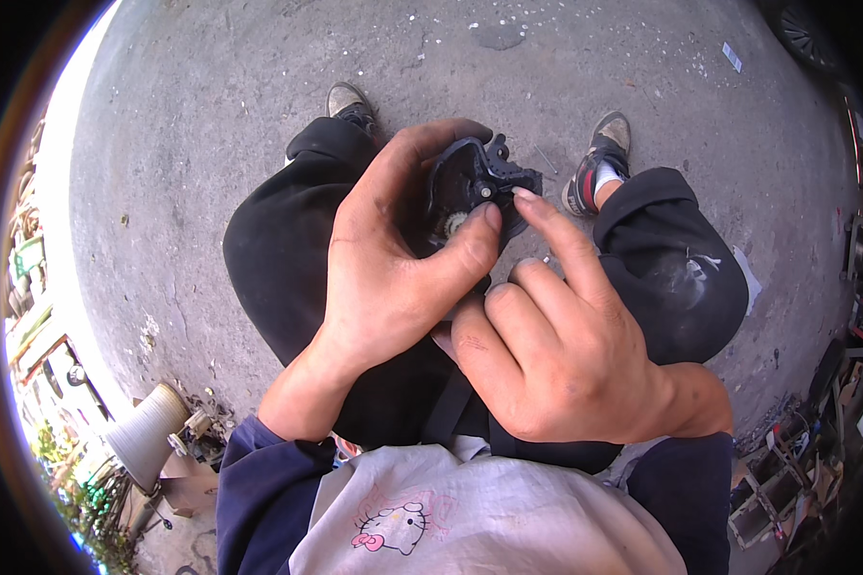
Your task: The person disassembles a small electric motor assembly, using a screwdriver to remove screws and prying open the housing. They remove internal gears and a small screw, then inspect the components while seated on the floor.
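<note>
A black plastic housing (460, 176) with an uneven rim is held up between my knees. Inside it sit a pale toothed gear (454, 224) and a small round metal pin or screw head (486, 192). My left hand (410, 251) grips the housing, thumb across its near face and fingers around the far side. The index fingertip of my right hand (561, 323) touches the housing's inside just right of the pin, while its other fingers are curled. A small metal tip (546, 259) shows by those curled fingers; what it belongs to is hidden.
A thin metal rod or screw (546, 159) lies on the concrete floor (223, 93) beyond the housing. At lower left stands a white ribbed spool or bucket (147, 435) near a cardboard piece (189, 494). Metal frames and clutter (777, 481) line the lower right; a wheel (805, 36) is at top right.
</note>
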Demonstrator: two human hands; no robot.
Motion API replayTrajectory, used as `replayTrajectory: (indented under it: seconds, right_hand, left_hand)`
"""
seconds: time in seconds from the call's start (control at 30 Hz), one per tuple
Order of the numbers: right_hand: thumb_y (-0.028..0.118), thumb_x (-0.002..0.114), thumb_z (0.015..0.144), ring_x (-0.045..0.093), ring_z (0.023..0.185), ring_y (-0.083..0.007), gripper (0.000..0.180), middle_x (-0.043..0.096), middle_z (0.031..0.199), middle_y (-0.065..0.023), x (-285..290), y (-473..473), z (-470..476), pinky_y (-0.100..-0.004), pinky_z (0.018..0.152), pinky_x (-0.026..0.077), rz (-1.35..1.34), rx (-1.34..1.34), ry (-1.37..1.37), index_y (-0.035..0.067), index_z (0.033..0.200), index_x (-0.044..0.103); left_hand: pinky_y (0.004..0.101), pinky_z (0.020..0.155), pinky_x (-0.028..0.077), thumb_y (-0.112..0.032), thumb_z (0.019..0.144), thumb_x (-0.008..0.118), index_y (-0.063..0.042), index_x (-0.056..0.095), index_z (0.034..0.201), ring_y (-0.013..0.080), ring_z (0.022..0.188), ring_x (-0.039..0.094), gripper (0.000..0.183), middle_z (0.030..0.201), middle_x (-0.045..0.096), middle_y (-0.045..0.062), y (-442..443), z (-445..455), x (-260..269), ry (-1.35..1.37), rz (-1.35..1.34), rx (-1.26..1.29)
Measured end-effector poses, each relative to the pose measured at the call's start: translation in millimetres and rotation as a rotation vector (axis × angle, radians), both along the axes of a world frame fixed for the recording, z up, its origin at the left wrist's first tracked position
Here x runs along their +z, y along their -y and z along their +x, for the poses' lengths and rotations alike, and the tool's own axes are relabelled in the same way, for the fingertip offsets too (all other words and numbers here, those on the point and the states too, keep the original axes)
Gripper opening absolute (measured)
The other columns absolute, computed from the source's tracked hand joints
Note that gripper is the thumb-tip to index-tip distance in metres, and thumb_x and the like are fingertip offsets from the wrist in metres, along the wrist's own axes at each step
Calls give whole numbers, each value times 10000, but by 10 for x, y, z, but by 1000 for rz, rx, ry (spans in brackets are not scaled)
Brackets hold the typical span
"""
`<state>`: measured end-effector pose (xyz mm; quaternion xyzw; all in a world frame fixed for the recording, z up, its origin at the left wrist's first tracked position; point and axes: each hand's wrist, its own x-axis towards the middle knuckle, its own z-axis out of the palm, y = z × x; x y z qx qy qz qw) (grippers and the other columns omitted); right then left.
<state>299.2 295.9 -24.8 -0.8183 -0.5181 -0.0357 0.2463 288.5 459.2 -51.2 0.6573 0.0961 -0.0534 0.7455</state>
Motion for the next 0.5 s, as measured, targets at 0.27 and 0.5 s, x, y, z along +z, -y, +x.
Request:
replayTrajectory:
  seconds: [0.27, 0.5]
  right_hand:
    - [86, 741, 736, 496, 541, -208, 183, 431, 579, -74, -13, 1, -2, -586, 947, 520, 23, 1, 12, -50, 716, 620]
    - [75, 733, 748, 491, 542, -214, 170, 431, 591, -77, -18, 14, -3, -587, 946, 519, 25, 7, -4, -39, 714, 611]
  left_hand:
    - [280, 968, 471, 24, 820, 653, 43, 514, 1300, 127, 1075, 584, 500, 1142, 618, 88, -3, 3, -1, 0, -7, -1]
    - [275, 970, 471, 17, 817, 652, 26, 519, 1301, 123, 1082, 582, 502, 1146, 617, 82, 6, -5, -23, 2, 3, -14]
